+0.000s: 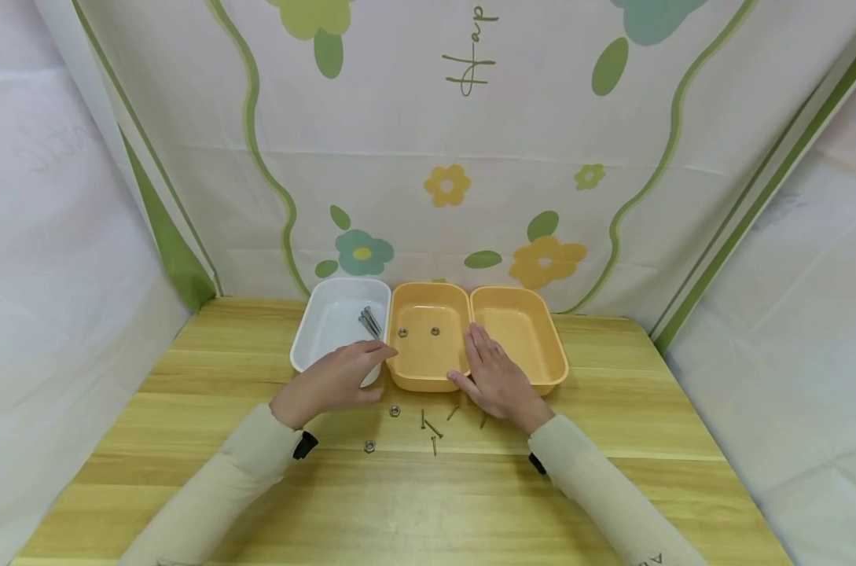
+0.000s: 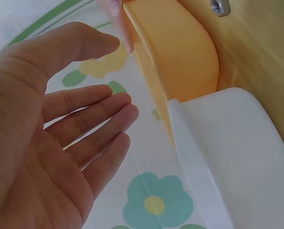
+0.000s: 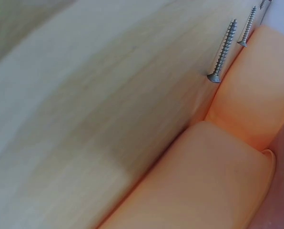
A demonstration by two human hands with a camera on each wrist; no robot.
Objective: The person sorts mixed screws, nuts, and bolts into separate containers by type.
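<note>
My left hand (image 1: 339, 379) hovers over the front right corner of the white tray (image 1: 328, 326), holding nothing. In the left wrist view that hand (image 2: 70, 129) has its fingers extended and thumb apart. Several bolts (image 1: 370, 321) lie inside the white tray. The middle orange tray (image 1: 428, 363) contains two nuts, a left nut (image 1: 402, 332) and a right nut (image 1: 435, 331). Fingers extended, my right hand (image 1: 500, 385) lies across the adjoining rims of the middle tray and the right orange tray (image 1: 527, 334). No object shows in its grasp; its palm side is hidden.
In front of the trays, a nut (image 1: 395, 411) and a nearer nut (image 1: 369, 446) lie on the wooden table (image 1: 399, 511). Several screws (image 1: 434, 429) are scattered to their right. A patterned cloth (image 1: 399, 118) hangs right behind the trays.
</note>
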